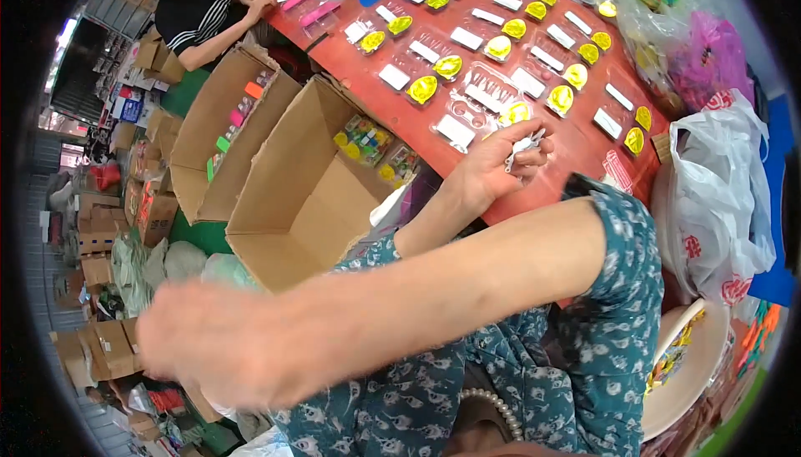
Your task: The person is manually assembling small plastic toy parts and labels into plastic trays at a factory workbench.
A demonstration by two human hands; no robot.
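Note:
My left hand (501, 163) is over the red table (576, 186), palm turned up and fingers curled around several small white pieces (526, 150). Their exact kind is too small to make out. Just beyond it lies a clear plastic blister tray (492, 90) with a white block and a yellow round piece. Rows of similar trays, each with white and yellow parts (422, 88), cover the table. My right forearm (467, 290) crosses in front of my body to the left. At its end my right hand (217, 340) is smeared by motion, its fingers unreadable.
An open cardboard box (300, 198) with several colourful packs (367, 140) stands by the table's left edge, beside another box (221, 136). A co-worker (200, 11) sits at the far left. White plastic bags (722, 190) and a pale basin (692, 365) are at the right.

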